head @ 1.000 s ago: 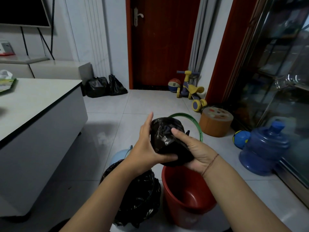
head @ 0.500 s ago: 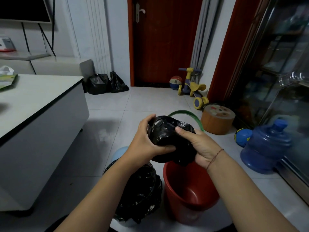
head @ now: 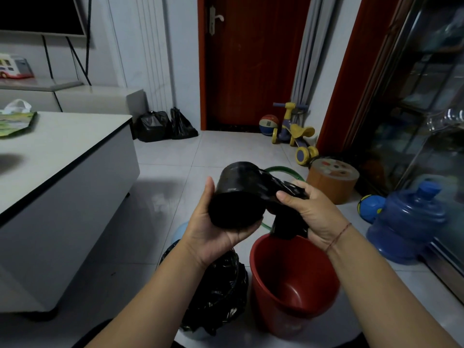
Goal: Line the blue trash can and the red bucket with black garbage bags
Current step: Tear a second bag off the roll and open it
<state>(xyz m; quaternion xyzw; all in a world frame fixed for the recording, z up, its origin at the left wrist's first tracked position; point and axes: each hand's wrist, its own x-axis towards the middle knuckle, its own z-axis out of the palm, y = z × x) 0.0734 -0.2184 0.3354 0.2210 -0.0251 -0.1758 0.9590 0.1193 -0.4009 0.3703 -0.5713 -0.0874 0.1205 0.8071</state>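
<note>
The round red plastic bucket (head: 293,285) is standing unlined beside the bag-lined pale blue trash can (head: 213,292). Above, the left hand (head: 216,229) is cradling the black garbage-bag roll (head: 238,194); the right hand (head: 311,212) is pinching its free end. Recommendation: unroll steadily, tear cleanly at the perforation.

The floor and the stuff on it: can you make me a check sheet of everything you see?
Surface: pale tiled floor.
Job's things: blue trash can already lined in black; red plastic bucket unlined; black garbage bag roll.
Clutter: blue water jug, yellow toy scooter, two full black bags.
Grippers: left hand holds the roll; right hand pulls a bag off.
Cables: green hose.
Surroundings: white counter, red door.
</note>
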